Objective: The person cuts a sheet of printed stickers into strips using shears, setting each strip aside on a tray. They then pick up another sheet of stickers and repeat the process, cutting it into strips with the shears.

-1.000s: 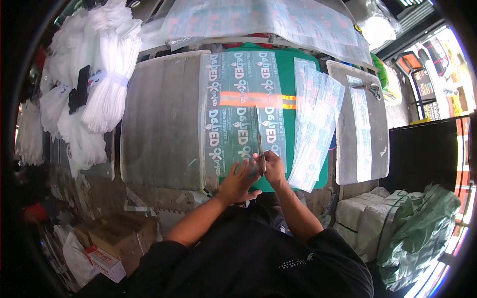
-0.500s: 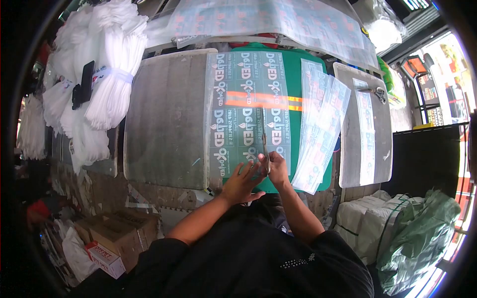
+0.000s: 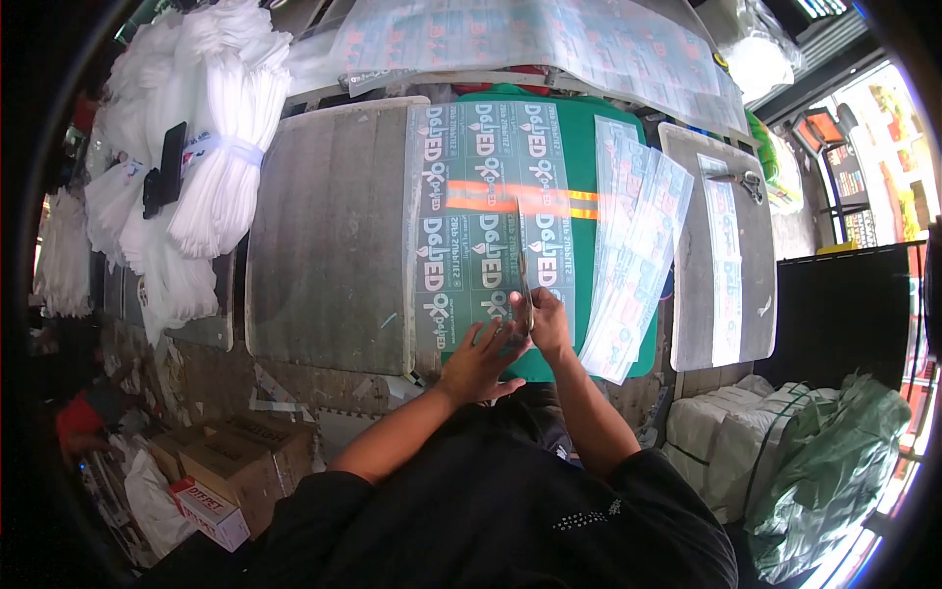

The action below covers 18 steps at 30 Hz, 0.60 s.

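My right hand (image 3: 547,322) grips a pair of scissors (image 3: 525,280), blades pointing away from me along a printed clear film sheet (image 3: 491,245). Close beside it, my left hand (image 3: 481,360) rests with fingers spread on the sheet's near edge, and its fingertips come near the scissors' handles. White "DepED OK" lettering repeats in columns across the film. Beneath the film is a green cloth (image 3: 581,265) with an orange and yellow reflective band (image 3: 581,204). Several cut printed film strips (image 3: 633,255) overlap on the green cloth's right side.
Grey boards flank the work: a left board (image 3: 329,236) and a right board (image 3: 751,294) bearing a film strip (image 3: 723,236) and other scissors (image 3: 751,185). White bundles (image 3: 221,147) hang at left. Larger film sheets (image 3: 530,39) lie behind. Cardboard boxes (image 3: 245,456) and wrapped bales (image 3: 721,442) stand below.
The scissors and my right hand have shifted very slightly along the film. My left hand stays almost in place on the sheet.
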Tool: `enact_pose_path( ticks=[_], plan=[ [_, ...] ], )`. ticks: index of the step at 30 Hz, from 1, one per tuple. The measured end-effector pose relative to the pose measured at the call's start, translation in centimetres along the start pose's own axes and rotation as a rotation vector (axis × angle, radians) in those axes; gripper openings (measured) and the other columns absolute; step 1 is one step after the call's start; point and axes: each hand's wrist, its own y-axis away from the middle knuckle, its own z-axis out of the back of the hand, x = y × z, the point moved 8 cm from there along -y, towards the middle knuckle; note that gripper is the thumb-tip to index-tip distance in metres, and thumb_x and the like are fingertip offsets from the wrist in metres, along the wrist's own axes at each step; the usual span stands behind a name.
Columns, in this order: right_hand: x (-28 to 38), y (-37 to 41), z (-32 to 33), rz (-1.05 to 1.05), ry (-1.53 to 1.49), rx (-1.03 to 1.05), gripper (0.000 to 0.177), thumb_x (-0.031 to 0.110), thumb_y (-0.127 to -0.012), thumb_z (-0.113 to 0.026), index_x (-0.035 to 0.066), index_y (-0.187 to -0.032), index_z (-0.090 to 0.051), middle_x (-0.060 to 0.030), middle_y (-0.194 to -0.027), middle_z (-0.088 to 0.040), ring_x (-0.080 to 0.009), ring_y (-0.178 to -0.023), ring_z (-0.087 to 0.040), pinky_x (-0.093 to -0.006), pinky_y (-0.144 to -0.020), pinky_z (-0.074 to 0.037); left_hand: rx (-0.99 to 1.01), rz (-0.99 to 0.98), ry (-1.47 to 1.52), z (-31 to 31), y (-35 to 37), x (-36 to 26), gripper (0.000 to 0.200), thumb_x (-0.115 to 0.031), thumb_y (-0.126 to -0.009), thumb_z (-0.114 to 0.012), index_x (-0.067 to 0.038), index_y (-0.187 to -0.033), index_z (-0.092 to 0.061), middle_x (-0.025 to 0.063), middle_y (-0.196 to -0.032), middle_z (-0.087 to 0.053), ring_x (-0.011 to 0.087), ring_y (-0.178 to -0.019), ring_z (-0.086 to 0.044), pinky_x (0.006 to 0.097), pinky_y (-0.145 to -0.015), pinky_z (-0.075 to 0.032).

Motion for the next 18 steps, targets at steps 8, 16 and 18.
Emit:
enact_pose_path(
  ticks=[8,16,18],
  plan=[
    [1.7,-1.0,0.1,0.017,0.023,-0.009,0.058,0.053,-0.084,-0.073,-0.003,-0.084,-0.059,-0.0059,-0.059,-0.059,-0.0117,-0.052,-0.058,-0.0265,-0.048,-0.044,-0.035,0.003,0.029,0.6,-0.2,-0.1,0.068,-0.052,-0.078,-0.071,-0.021,-0.135,-0.055,0.0174,-0.141,-0.043,0.0385,-0.128,-0.042,0.0569,-0.103,-0.036],
    [3.9,-3.8,-0.5,0.028,-0.048,0.024,0.051,0.049,-0.087,-0.072,0.0,-0.084,-0.058,-0.0025,-0.06,-0.055,-0.0108,-0.053,-0.051,-0.0267,-0.05,-0.041,-0.043,0.002,0.045,0.8,-0.2,-0.2,0.069,-0.052,-0.08,-0.07,-0.02,-0.138,-0.051,0.0195,-0.14,-0.044,0.0398,-0.127,-0.043,0.0574,-0.102,-0.037],
    [4.5,-4.8,-0.7,0.031,-0.06,0.022,0.051,0.048,-0.087,-0.072,0.0,-0.084,-0.057,-0.0028,-0.061,-0.055,-0.011,-0.053,-0.051,-0.027,-0.05,-0.041,-0.046,-0.007,0.044,0.7,-0.1,-0.1,0.069,-0.052,-0.08,-0.069,-0.02,-0.138,-0.051,0.0194,-0.141,-0.044,0.0401,-0.127,-0.043,0.0577,-0.102,-0.037]
  ],
)
